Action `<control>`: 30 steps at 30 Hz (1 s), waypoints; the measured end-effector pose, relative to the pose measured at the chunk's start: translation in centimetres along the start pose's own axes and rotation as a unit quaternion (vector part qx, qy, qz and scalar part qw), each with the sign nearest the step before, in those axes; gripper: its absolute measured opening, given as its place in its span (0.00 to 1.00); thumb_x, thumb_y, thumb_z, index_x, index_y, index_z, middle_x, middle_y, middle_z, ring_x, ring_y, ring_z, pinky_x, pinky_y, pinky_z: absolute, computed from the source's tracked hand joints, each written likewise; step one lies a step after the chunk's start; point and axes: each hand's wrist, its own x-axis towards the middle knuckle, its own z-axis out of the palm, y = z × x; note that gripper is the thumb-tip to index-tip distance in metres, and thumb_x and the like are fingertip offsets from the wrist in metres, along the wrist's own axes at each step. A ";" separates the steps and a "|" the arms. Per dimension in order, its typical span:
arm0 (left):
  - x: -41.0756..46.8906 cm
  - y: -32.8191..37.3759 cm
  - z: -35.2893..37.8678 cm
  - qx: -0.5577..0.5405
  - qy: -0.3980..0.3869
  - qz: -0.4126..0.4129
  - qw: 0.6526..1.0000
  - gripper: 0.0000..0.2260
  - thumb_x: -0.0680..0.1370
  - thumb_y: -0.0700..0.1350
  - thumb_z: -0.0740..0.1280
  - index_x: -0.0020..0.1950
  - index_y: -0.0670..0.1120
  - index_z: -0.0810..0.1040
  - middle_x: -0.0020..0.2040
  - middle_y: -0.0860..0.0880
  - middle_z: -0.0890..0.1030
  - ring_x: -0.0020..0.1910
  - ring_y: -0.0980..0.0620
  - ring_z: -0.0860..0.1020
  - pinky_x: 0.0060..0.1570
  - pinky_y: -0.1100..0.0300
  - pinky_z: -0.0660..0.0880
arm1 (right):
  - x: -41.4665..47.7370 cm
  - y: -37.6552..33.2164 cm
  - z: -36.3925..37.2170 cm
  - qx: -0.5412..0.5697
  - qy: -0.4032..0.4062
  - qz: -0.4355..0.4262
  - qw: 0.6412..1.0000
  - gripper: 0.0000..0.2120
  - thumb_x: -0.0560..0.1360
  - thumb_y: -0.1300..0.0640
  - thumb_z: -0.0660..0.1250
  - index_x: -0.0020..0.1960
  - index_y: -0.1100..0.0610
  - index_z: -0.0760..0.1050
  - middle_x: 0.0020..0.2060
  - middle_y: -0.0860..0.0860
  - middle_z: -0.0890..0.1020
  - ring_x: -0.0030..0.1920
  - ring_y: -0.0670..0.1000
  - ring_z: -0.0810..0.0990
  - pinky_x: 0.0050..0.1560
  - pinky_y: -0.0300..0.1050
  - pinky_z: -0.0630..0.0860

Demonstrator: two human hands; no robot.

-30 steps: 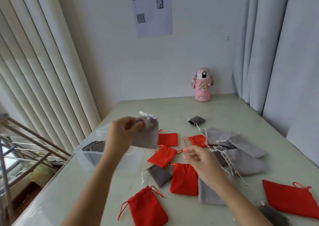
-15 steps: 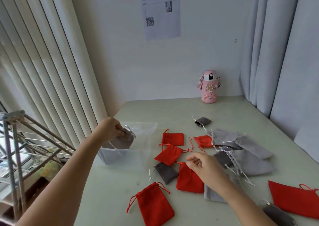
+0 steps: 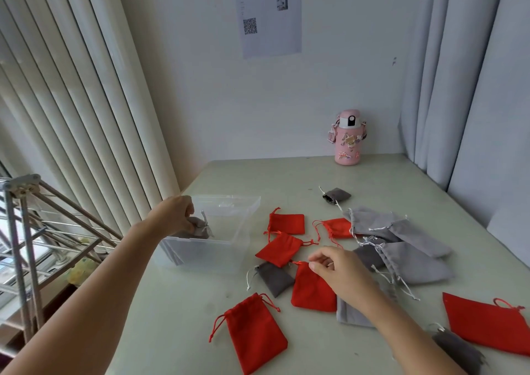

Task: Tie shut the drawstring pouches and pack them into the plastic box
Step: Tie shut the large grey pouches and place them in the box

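You're on the packing step for one pouch and lining up the next. Your left hand (image 3: 175, 217) is down inside the clear plastic box (image 3: 218, 257), which sits at about 9 o'clock from the pouch scatter on the pale green table (image 3: 177, 317). Its fingers (image 3: 189, 211) are curled round a small grey fabric drawstring pouch (image 3: 199, 228), white cord bunched at the neck, so it looks tied. The pouch is below the rim, but I can't tell if it's resting on the bottom yet.

Your right hand (image 3: 341, 274) hovers over a red fabric drawstring pouch (image 3: 312, 291) lying flat near the middle. The thumb (image 3: 314, 266) and forefinger are loosely curled with a small gap between them, right at the pouch's neck at its 12 o'clock end. Nothing looks clamped, and I can't say whether a fingertip touches the red cord.

Next, I'd guess: let go of the grey one, bring the left hand back out, then pinch those cords and cinch the red one shut. Plenty more red and grey pouches lie loose from 12 round to 5 o'clock of that hand, so it's early days.
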 end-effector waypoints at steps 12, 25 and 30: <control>0.2 -0.6 0.3 -0.009 -0.043 -0.029 0.999 0.13 0.69 0.51 0.75 0.40 0.45 0.76 0.37 0.48 0.77 0.37 0.50 0.72 0.32 0.60 0.66 | -0.1 -0.3 -0.2 -0.013 -0.005 -0.001 1.000 0.02 0.74 0.59 0.69 0.45 0.53 0.80 0.37 0.43 0.81 0.40 0.42 0.79 0.43 0.30 0.72; 0.1 -0.8 0.7 -0.049 -0.024 -0.099 0.994 0.08 0.67 0.46 0.77 0.40 0.45 0.82 0.38 0.48 0.80 0.38 0.50 0.75 0.32 0.62 0.68 | 0.1 -0.1 -1.7 -0.025 -0.007 0.019 0.999 0.03 0.75 0.57 0.69 0.48 0.52 0.80 0.40 0.44 0.81 0.42 0.42 0.79 0.44 0.30 0.73; 0.2 -1.0 0.6 -0.054 -0.003 -0.096 0.994 0.18 0.64 0.49 0.79 0.47 0.43 0.80 0.43 0.49 0.78 0.43 0.50 0.74 0.39 0.60 0.70 | 0.0 -0.2 -3.7 -0.044 -0.038 0.048 0.997 0.06 0.70 0.58 0.74 0.40 0.50 0.79 0.35 0.44 0.80 0.33 0.36 0.76 0.36 0.27 0.69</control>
